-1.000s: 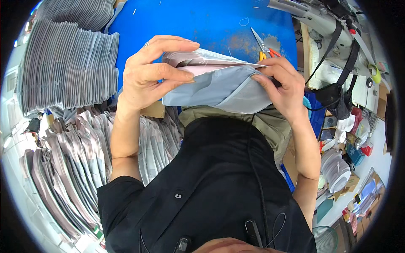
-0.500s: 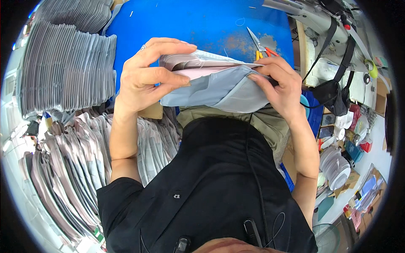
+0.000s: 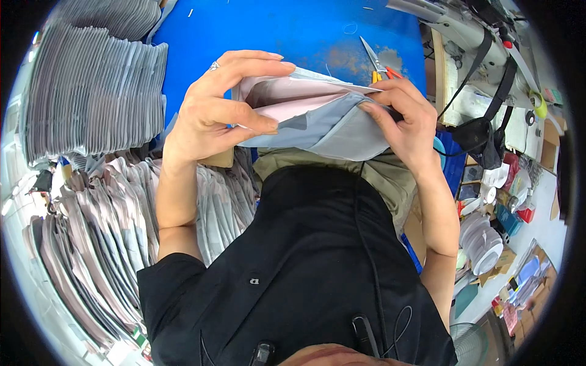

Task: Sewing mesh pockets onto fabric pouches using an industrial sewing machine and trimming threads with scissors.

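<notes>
A flat grey-blue fabric piece [image 3: 348, 131], layered like a pouch with a pale pink inner side, is held up in front of my body. My left hand [image 3: 217, 104] grips its left end, thumb and forefinger at the near layer and the other fingers along the far edge, so the layers gape apart. At the other end, my right hand [image 3: 406, 116] pinches the fabric between thumb and fingers. Scissors [image 3: 373, 58] with orange and yellow handles lie on the blue table [image 3: 244, 27] just beyond my right hand.
Tall stacks of folded grey pieces [image 3: 97, 91] stand at the left. Below them, many pink and grey fabric pieces [image 3: 116, 213] stand in rows. A white sewing machine [image 3: 452, 30] is at the upper right, with a black bag [image 3: 479, 137] hanging near it. Cluttered supplies [image 3: 485, 244] lie at the right.
The opening between the layers has widened at the left end, showing more of the pink inside. My left hand has shifted slightly right; my right hand keeps its pinch.
</notes>
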Demonstrator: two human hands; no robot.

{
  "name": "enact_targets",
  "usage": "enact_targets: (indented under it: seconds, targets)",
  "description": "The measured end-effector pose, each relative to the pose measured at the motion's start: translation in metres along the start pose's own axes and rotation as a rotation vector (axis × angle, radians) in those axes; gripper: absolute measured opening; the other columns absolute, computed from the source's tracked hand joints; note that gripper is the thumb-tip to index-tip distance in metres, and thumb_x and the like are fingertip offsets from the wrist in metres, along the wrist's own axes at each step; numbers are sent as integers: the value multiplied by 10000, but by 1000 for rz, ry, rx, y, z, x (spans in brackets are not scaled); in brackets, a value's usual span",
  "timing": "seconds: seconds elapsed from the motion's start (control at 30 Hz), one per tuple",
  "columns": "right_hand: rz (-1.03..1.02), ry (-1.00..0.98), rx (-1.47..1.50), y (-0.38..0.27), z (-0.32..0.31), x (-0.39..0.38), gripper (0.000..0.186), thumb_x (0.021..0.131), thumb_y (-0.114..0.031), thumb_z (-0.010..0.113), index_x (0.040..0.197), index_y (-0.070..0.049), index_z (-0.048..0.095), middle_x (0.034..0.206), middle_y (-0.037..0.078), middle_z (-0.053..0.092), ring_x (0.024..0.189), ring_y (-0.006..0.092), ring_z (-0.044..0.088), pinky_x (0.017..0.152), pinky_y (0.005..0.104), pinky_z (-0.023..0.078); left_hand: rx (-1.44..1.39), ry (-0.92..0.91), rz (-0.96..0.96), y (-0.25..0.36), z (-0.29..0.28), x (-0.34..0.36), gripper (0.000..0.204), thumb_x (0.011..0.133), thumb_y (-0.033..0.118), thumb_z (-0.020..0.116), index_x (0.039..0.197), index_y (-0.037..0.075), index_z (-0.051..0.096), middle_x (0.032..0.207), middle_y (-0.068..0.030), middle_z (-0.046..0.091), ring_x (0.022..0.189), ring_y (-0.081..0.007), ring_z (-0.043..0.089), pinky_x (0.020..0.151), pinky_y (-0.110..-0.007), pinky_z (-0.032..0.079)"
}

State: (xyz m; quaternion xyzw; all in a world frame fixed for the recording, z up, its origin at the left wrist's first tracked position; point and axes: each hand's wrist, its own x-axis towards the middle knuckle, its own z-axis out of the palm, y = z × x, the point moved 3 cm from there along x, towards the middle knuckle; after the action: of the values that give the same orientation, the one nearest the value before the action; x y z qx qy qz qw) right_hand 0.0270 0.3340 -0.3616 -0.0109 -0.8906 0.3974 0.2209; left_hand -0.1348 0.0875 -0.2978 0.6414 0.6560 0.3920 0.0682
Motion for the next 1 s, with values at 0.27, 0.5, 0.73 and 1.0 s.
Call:
enact_targets:
  seconds: [0.27, 0.5, 0.73, 1.0]
  targets:
    - [0, 8, 23, -4, 0, -1, 152, 801, -88, 862, 861, -28, 736, 996, 92, 740, 790, 211, 693, 658, 304, 551, -118, 150, -98, -4, 3, -7, 221, 691, -14, 855, 709, 91, 661, 1320, -142, 696, 1183, -278, 676, 838, -337, 569]
    - [21, -14, 4, -6, 1, -1, 158, 801, -91, 863, 856, -26, 730, 990, 93, 736, 803, 217, 695, 667, 307, 551, -151, 187, -149, -6, 3, -11, 285, 716, -26, 853, 696, 89, 593, 1304, -152, 703, 1111, -236, 704, 801, -310, 562]
    - [82, -101, 32, -3, 4, 8, 186, 818, -147, 856, 853, -22, 723, 943, 107, 723, 784, 223, 680, 658, 313, 526, -332, 331, -395, -27, 12, -14, 324, 807, -23, 834, 1027, 66, 614, 1210, -121, 720, 1083, -183, 699, 900, -304, 560]
    - [129, -177, 79, 12, 9, 20, 289, 841, -233, 855, 802, -13, 672, 794, 76, 649, 675, 190, 579, 611, 324, 448, -120, 240, -461, -48, 13, -12, 201, 877, 62, 807, 1075, 40, 784, 1059, -50, 713, 1004, -148, 681, 865, -269, 545]
